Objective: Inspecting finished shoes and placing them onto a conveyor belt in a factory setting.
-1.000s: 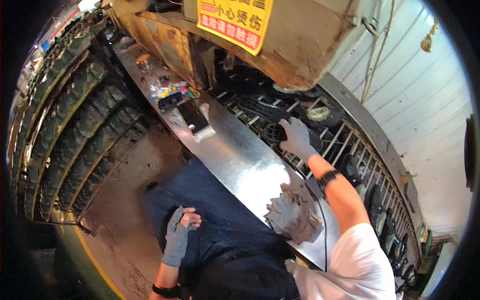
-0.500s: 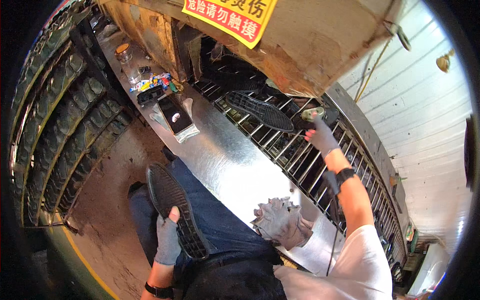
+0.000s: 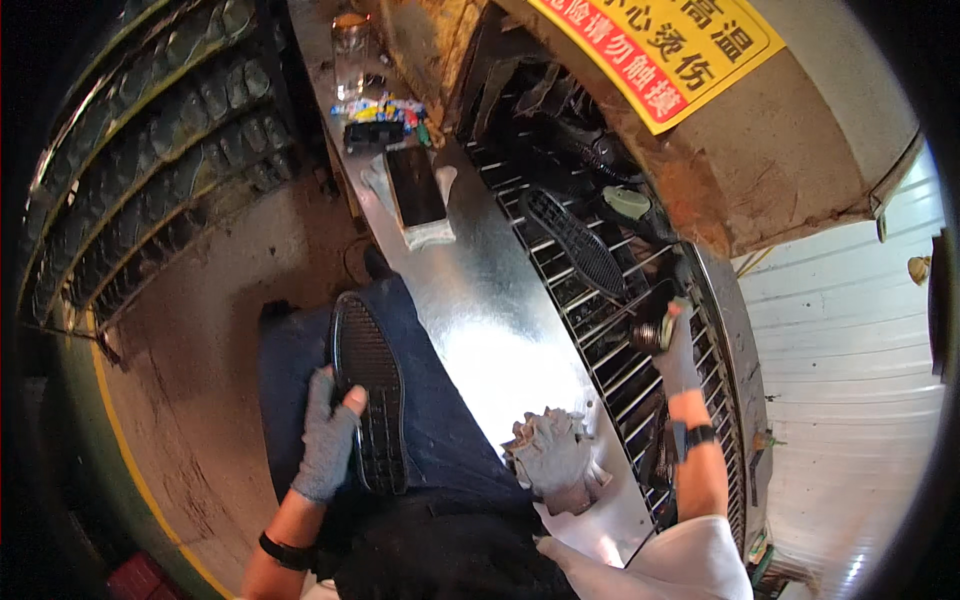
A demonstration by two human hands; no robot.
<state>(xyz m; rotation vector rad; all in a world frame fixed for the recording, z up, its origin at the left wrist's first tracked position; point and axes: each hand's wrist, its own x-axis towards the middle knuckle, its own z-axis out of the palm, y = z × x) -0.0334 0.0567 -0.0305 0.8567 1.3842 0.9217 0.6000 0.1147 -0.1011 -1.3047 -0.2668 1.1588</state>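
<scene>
My left hand (image 3: 328, 445), in a grey fingertip-less glove, grips a black shoe sole (image 3: 368, 385) by its edge. The sole stands tilted over my lap, its ridged, gridded face showing. My right hand (image 3: 680, 345), gloved the same way, is over the metal-rod conveyor rack (image 3: 625, 380). Its fingers are closed on a dark, shoe-shaped piece with a brownish metallic end (image 3: 650, 337), partly hidden and hard to make out. Farther up the rack lies another black sole (image 3: 575, 245). Beyond it, a dark shoe carries a pale green top piece (image 3: 626, 203).
A steel ledge (image 3: 480, 300) bears a crumpled grey glove (image 3: 560, 460), a phone (image 3: 415, 187) on a cloth, colourful wrappers (image 3: 380, 110) and a jar (image 3: 350, 60). A rusty hood with a yellow sign (image 3: 670, 60) overhangs the rack. Shelves of shoe parts (image 3: 170, 150) stand left.
My right hand has drawn back along the rack from beside the pale green piece and now grips a dark piece. My left hand has turned the sole more upright. The view has swung right.
</scene>
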